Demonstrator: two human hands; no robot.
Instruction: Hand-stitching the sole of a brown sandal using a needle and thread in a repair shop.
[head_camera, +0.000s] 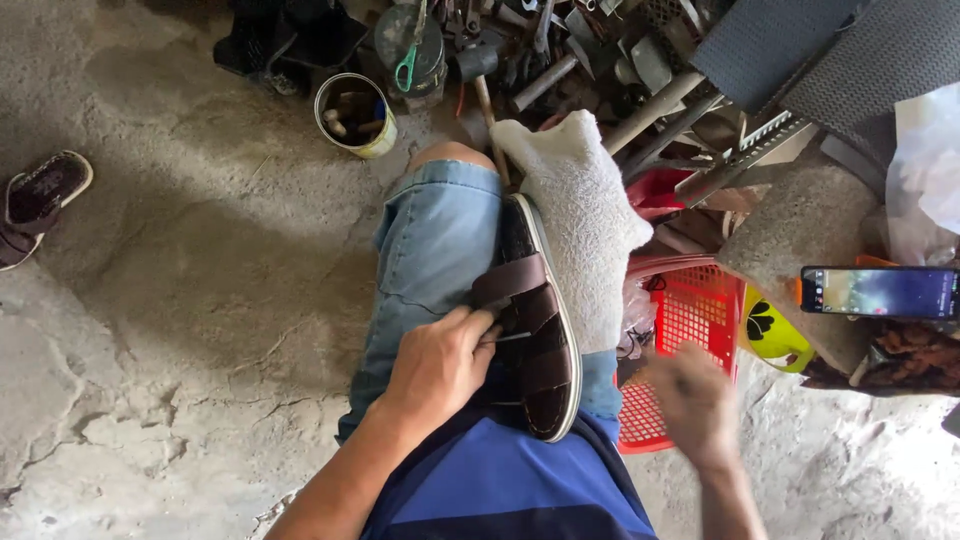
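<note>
Sandal (535, 330), brown with broad straps and a pale sole edge, lies on its side across the person's lap, between denim shorts (435, 250) and a white towel (580, 220) draped over the other knee. Below everything spreads a rough concrete floor (180, 300), grey, cracked and stained, with a darker shadow band across its middle. Along the top edge a heap of metal tools (560, 55) lies jumbled: hammer heads, handles, files and pliers. Dark ribbed mats (800, 45) lean at the upper right above a concrete block (800, 220). A red plastic basket (690, 320) sits just beside the right knee, with a yellow container (770, 335) next to it. A phone (880, 292) with a lit screen rests on the block's edge. An open tin can (355, 115) holding small tools stands near the heap. Another sandal (40, 200) lies well apart at the far left. The left hand (440, 365) grips one strap of the lap sandal, fingers curled around it. The right hand (695, 400) hovers over the basket, blurred; whether it holds anything cannot be told.
</note>
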